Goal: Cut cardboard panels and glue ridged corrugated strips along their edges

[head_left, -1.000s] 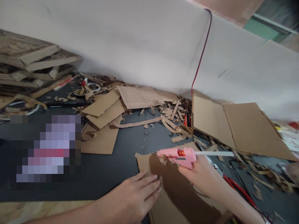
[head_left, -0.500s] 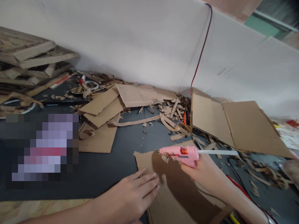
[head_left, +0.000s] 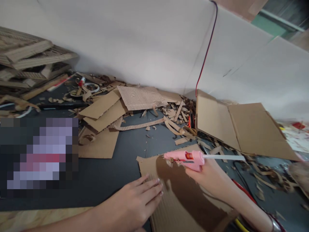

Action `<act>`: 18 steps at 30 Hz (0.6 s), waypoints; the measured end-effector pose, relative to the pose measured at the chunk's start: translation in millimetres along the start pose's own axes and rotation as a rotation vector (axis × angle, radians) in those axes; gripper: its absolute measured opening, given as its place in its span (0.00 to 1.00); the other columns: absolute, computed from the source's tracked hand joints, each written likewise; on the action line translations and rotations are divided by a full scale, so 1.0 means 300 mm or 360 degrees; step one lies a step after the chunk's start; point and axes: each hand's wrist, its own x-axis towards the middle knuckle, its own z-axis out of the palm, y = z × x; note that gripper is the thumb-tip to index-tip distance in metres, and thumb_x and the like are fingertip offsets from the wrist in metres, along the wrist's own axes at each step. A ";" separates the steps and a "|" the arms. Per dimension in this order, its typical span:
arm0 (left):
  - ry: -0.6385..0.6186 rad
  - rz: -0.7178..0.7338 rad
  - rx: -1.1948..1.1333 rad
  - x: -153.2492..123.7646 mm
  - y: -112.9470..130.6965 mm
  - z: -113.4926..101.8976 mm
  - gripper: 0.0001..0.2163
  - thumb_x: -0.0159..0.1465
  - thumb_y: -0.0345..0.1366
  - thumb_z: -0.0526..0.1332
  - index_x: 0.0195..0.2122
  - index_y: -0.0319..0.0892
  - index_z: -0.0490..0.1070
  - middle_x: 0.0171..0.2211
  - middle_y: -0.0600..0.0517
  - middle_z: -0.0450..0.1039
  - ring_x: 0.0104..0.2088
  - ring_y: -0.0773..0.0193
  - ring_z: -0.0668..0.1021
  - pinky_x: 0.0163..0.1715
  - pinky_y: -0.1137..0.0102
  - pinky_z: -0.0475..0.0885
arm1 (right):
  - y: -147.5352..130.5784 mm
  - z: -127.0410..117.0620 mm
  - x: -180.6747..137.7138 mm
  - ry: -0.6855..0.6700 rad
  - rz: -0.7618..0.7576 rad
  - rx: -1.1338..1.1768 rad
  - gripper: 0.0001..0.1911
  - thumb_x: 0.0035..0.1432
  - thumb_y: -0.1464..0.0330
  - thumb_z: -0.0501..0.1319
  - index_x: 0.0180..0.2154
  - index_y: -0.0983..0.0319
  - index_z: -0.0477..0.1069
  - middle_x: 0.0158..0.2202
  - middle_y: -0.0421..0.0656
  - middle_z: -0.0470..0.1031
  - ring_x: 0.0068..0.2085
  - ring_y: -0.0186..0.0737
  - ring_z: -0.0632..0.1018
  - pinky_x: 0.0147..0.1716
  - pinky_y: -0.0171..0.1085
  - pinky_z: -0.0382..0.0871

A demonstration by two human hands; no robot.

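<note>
My right hand is closed around a pink hot glue gun, with a long white glue stick poking out of its back. The nozzle points left, close above the far part of a brown cardboard sheet. On the left side of that sheet my left hand lies flat, its fingers stretched out over the surface. A dark shadow from the right hand and gun falls across the cardboard. Whether the nozzle touches the cardboard, I cannot tell.
Cut cardboard pieces and a corrugated sheet lie at the back, among scraps. A folded cardboard panel leans at the right. Cardboard strips are stacked at far left. A cord hangs down the wall.
The whole view has shifted slightly. Both hands and the glue gun keep nearly the same place over the cardboard sheet.
</note>
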 end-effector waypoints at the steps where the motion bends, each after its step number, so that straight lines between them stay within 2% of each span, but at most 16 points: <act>1: 0.0007 0.0001 -0.0004 0.000 0.000 0.001 0.25 0.62 0.47 0.50 0.52 0.30 0.63 0.52 0.39 0.65 0.52 0.53 0.67 0.52 0.61 0.62 | -0.001 -0.001 0.000 -0.0004 0.0019 0.0010 0.22 0.49 0.77 0.50 0.45 0.54 0.69 0.45 0.37 0.74 0.43 0.38 0.74 0.43 0.35 0.67; 6: -0.0007 0.0001 0.0076 -0.002 0.000 0.004 0.27 0.61 0.49 0.49 0.52 0.30 0.63 0.53 0.40 0.64 0.53 0.54 0.66 0.53 0.63 0.61 | -0.006 -0.004 -0.002 -0.0015 0.0061 0.0039 0.23 0.49 0.76 0.50 0.45 0.54 0.69 0.45 0.37 0.73 0.44 0.38 0.74 0.44 0.37 0.66; 11: -0.0106 0.0044 0.0229 0.006 0.006 -0.009 0.27 0.63 0.49 0.46 0.50 0.29 0.65 0.52 0.41 0.64 0.52 0.54 0.68 0.50 0.63 0.65 | -0.002 -0.004 -0.005 -0.0017 0.0021 0.0133 0.24 0.48 0.78 0.49 0.45 0.54 0.69 0.46 0.37 0.72 0.46 0.37 0.73 0.46 0.37 0.65; 18: -0.0081 0.0062 0.0258 0.008 -0.002 -0.002 0.25 0.64 0.47 0.45 0.49 0.30 0.66 0.51 0.42 0.66 0.51 0.54 0.69 0.49 0.63 0.66 | 0.050 0.002 -0.008 0.0100 0.0092 -0.0123 0.21 0.47 0.76 0.51 0.43 0.59 0.71 0.39 0.41 0.76 0.37 0.41 0.76 0.39 0.39 0.69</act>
